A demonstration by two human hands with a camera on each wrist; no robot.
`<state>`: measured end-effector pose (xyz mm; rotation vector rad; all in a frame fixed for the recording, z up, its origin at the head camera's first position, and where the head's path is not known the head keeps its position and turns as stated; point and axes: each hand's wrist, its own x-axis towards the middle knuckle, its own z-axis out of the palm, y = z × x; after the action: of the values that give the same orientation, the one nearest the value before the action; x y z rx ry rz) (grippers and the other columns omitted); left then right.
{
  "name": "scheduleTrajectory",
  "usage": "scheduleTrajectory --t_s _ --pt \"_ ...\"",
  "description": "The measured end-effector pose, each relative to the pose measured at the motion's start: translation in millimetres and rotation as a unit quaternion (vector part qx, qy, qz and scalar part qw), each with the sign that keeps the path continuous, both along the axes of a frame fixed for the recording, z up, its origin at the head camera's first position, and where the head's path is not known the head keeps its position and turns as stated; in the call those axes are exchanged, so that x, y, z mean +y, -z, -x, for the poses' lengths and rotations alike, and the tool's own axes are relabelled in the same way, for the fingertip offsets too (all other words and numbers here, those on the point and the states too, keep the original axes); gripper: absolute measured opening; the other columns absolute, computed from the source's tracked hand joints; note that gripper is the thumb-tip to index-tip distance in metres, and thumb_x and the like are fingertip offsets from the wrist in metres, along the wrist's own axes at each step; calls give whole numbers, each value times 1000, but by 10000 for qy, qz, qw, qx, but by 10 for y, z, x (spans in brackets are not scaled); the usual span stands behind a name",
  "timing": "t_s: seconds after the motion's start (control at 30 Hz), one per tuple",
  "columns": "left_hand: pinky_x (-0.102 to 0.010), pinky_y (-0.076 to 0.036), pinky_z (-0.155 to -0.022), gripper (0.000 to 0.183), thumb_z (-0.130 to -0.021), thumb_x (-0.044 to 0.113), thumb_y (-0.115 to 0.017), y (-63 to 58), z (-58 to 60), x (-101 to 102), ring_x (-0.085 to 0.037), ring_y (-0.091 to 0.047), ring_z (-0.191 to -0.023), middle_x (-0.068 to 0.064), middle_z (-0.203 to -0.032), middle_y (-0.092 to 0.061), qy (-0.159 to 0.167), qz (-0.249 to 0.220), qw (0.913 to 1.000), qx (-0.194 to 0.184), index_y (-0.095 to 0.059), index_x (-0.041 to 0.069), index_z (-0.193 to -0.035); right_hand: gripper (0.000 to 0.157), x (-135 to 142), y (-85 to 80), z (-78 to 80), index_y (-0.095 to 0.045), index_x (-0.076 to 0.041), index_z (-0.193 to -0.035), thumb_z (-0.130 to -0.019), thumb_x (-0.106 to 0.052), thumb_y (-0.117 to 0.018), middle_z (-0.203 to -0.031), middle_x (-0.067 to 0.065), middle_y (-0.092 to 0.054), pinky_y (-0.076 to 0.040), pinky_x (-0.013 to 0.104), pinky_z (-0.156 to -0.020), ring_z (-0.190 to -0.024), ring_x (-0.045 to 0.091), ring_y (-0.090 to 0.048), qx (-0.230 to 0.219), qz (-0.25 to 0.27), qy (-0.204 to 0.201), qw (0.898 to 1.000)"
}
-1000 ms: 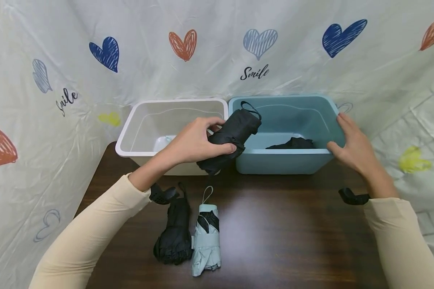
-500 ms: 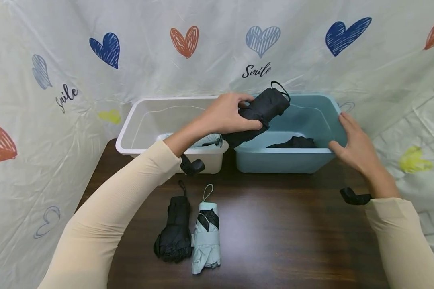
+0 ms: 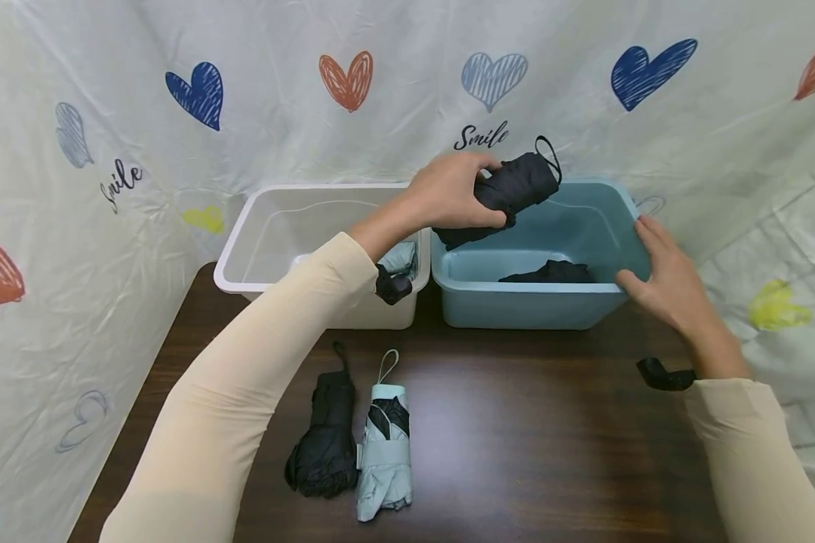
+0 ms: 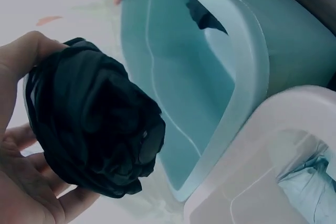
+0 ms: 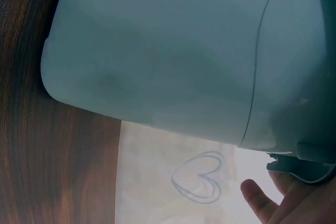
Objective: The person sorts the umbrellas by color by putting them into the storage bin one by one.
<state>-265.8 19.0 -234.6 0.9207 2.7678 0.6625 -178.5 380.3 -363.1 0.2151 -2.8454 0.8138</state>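
Observation:
My left hand [image 3: 456, 192] grips a folded black umbrella [image 3: 519, 182] above the left side of the blue bin [image 3: 516, 305]. Its wrist loop points up and right. In the left wrist view, the umbrella's bunched black end [image 4: 100, 119] faces the camera, with thumb and fingers around it. My right hand [image 3: 672, 279] holds the blue bin's right front corner, thumb by the front rim and fingers along the side rim. The right wrist view shows those fingers [image 5: 294, 198] at the rim beside the bin's outer wall [image 5: 157, 61]. A black folded thing [image 3: 550, 272] lies inside the blue bin.
A cream bin [image 3: 244, 249] stands left of the blue one, with a pale blue folded item [image 3: 401, 259] inside. On the dark wooden table [image 3: 516, 437] lie another folded black umbrella [image 3: 326, 437] and a pale blue one [image 3: 385, 452]. A heart-printed sheet [image 3: 407, 113] hangs behind.
My left hand has carried the black umbrella up and to the right, from the gap between the bins to over the blue bin. The right hand stays on the corner.

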Motion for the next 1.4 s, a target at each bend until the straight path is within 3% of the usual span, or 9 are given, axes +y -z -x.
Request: scheduleTrajectory --t_s 0.2,0.4,0.67,0.97,1.2,1.4 --pt "-32 -52 -93 74 -91 43 -74 143 42 112 -15 -63 -123 1 -146 -65 278 429 9983 277 -51 22 -157 86 -43 48 -19 -19 0 -168 -93 -22 -55 -177 23 -16 -25 81 -116 -159 55 -20 -118 -9 56 9999" --pt "-33 -52 -95 71 -96 45 -69 155 79 241 -13 -59 -132 7 -158 -57 397 715 9958 410 -46 30 -161 86 -11 12 7 -19 -2 -169 -92 -23 -53 -177 22 -16 -25 82 -116 -160 55 -20 -81 -21 144 9999" --pt "-38 -51 -112 60 -103 50 -60 144 -3 58 -15 -47 -151 5 -165 -47 307 588 9964 536 -48 31 -159 86 31 -8 39 -19 0 -168 -93 -23 -53 -177 22 -15 -21 78 -121 -161 53 -17 -9 19 1 10000" --pt "-41 -50 -111 50 -104 39 -63 168 -295 -419 -19 -58 -136 -4 -148 -60 126 -280 9976 615 -59 20 -150 86 9 21 44 -19 0 -168 -92 -23 -53 -177 21 -16 -24 80 -117 -159 54 -20 -69 -8 79 9999" --pt "-42 -52 -105 48 -102 35 -65 187 -598 -801 -21 -60 -128 -5 -140 -63 -364 -573 9958 609 -62 18 -147 86 11 20 37 -20 0 -168 -92 -23 -53 -177 21 -17 -25 80 -117 -159 55 -21 -41 48 120 9999" --pt "-42 -54 -101 47 -99 35 -69 304 -831 -1141 -22 -64 -122 -3 -135 -67 -755 -717 9918 743 -65 17 -142 86 4 24 38 -19 0 -168 -92 -23 -53 -178 21 -16 -23 79 -118 -160 55 -20 -45 68 102 9999"
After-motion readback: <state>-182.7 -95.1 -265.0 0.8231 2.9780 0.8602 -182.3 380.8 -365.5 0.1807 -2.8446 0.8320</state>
